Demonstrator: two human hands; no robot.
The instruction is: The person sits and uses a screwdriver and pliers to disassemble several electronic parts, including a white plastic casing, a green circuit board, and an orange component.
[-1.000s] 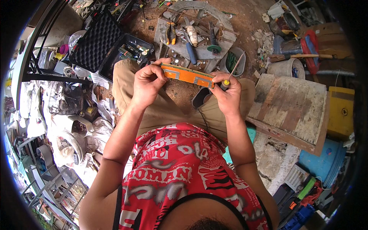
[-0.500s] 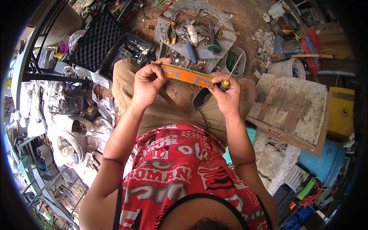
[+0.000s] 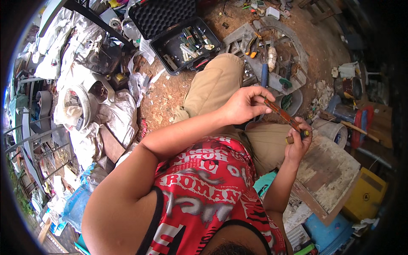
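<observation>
A narrow orange circuit board strip is held up between my two hands, seen nearly edge-on and slanting down to the right. My left hand pinches its upper left end between thumb and fingers. At the lower right end, my right hand grips the board and also keeps a screwdriver with a yellow and dark handle in its fingers. The screwdriver's thin shaft points away to the right. Both hands are above my right leg.
Beyond my knee lies an open black foam-lined case with small boards inside. A worn wooden base carries orange-handled pliers and other tools, near a grey tub. At right are a wooden board and a yellow box.
The view has swung, so the surroundings sit farther right. The board has gone from nearly level with its orange face showing to a steeper slant, nearly edge-on. Both hands still hold it.
</observation>
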